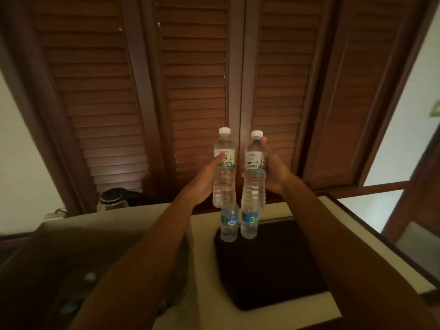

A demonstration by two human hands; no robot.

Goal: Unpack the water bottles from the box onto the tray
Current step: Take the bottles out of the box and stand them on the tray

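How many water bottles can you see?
4. One in the left hand, one in the right hand, two blue-label bottles standing on the dark tray. The box may hide more.

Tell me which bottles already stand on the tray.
The two blue-label bottles at the dark tray's far edge. The two green-label bottles are held in the air, one per hand.

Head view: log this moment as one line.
left hand: holds clear plastic water bottle | right hand: holds second clear bottle | dark rectangular tray: two blue-labelled bottles standing
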